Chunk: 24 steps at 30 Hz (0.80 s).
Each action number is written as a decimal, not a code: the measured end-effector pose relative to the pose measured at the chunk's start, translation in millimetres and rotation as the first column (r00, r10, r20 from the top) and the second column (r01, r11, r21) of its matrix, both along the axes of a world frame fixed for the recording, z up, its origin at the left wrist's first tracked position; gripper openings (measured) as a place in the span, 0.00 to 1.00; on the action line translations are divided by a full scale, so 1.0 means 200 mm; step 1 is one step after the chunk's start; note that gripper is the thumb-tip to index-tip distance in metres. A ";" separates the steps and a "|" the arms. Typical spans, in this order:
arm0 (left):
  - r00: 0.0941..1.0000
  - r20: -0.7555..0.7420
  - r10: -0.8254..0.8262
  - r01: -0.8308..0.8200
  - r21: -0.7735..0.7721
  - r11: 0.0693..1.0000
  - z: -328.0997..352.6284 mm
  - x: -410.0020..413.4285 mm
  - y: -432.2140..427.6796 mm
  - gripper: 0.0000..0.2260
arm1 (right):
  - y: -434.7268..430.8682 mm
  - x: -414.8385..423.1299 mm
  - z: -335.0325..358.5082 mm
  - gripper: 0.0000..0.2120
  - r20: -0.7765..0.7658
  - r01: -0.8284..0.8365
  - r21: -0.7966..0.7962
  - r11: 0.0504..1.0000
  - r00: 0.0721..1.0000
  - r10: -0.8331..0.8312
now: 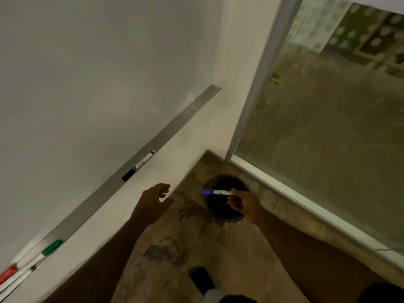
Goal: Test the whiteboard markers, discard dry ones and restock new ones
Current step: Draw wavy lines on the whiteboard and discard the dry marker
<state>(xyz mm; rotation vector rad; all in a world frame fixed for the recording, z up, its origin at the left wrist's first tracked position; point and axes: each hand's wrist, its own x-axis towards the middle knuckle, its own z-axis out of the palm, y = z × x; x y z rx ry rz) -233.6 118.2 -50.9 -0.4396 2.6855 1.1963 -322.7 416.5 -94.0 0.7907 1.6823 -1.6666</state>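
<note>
My right hand (242,202) pinches a white marker with a blue cap (215,192) by its tail and holds it level above a round black bin (213,206) on the floor. My left hand (154,200) hovers open beside the wall, holding nothing. A black-capped marker (138,166) lies on the metal tray (175,125) under the whiteboard (87,73). A green-capped marker (43,253) and a red-capped marker (8,274) lie at the tray's near end, bottom left.
A glass partition in a grey frame (260,79) rises on the right, meeting the wall at the corner behind the bin. The stained brown floor (196,248) stretches below. My dark shoe (200,278) shows near the bottom edge.
</note>
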 end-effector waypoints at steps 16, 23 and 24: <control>0.999 0.034 0.022 -0.020 -0.059 0.998 -0.09 0.06 -0.02 0.21 | 0.12 -0.15 -0.09 0.16 -0.032 -0.467 0.530 0.708 0.824 0.566; 0.975 -0.001 0.224 -0.223 -0.098 0.970 -0.03 0.42 -0.24 0.20 | -0.29 0.05 0.04 0.13 -0.085 -0.710 0.574 0.409 0.445 0.891; 0.966 -0.018 0.260 -0.260 -0.115 0.959 -0.02 0.49 -0.27 0.19 | -0.37 0.08 0.05 0.12 -0.081 -0.731 0.581 0.357 0.385 0.919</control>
